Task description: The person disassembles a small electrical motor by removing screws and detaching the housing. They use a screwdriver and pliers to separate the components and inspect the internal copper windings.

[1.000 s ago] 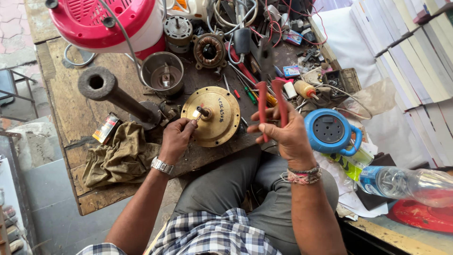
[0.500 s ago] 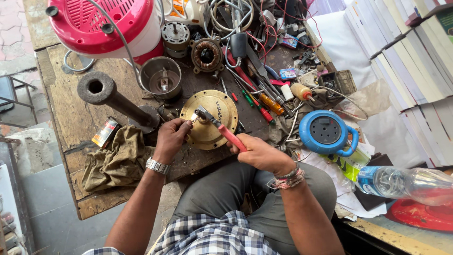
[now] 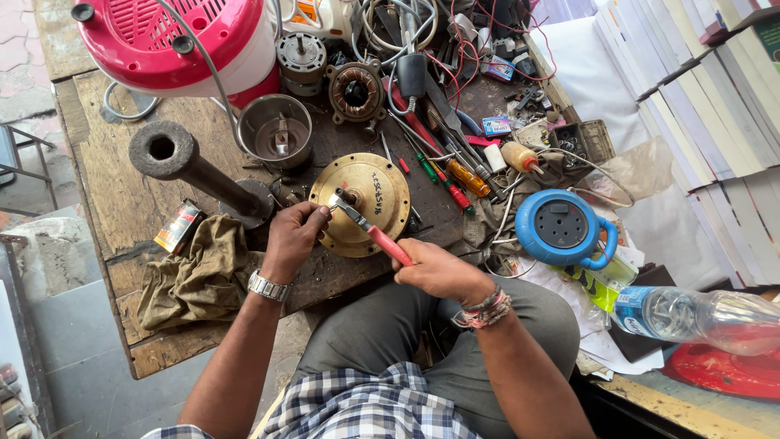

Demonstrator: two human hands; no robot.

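A round brass-coloured motor cover [image 3: 380,189] lies on the wooden workbench [image 3: 106,195] in front of me. My left hand [image 3: 294,236] rests on its left edge, fingers pinched at the shaft near its centre. My right hand [image 3: 439,271] grips the red handles of a pair of pliers [image 3: 370,229]. The pliers' metal jaws reach the shaft at the cover's centre, right beside my left fingertips.
A red and white appliance [image 3: 175,41], a steel jar [image 3: 275,130], a dark iron pipe stand [image 3: 191,167], a copper-wound stator [image 3: 355,89] and several screwdrivers [image 3: 451,175] crowd the bench. An olive rag [image 3: 195,272] lies left. A blue extension reel [image 3: 562,228] and plastic bottle [image 3: 699,317] sit right.
My right hand brought the red-handled pliers from the right side down to the cover's centre. My left hand stayed on the cover's shaft.
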